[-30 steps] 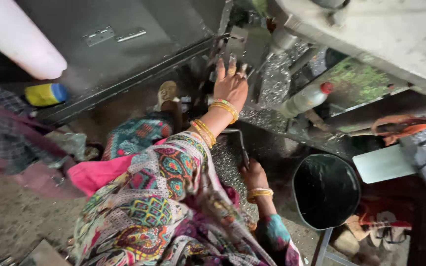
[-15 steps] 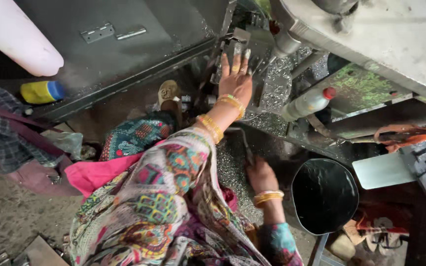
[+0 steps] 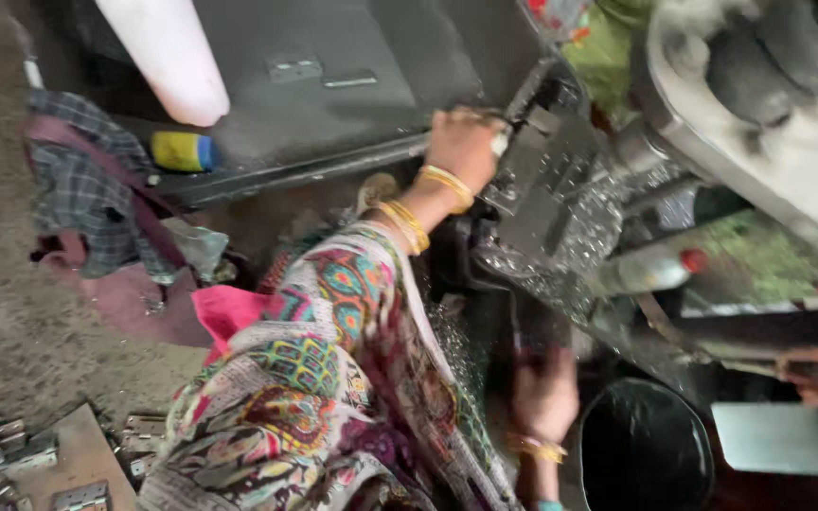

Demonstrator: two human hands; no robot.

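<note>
So the left hand, spread flat on the machine half a second ago, is now curled shut over the edge of the metal block, right where the work is being done. The right hand is kept low beside the black bucket; it's too blurred for its grip to be told. Metal shavings are scattered just below the block.

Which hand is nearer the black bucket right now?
Right. The right hand is low beside the black bucket, just left of its rim. The left hand is far above, up at the grey machine block.
</note>
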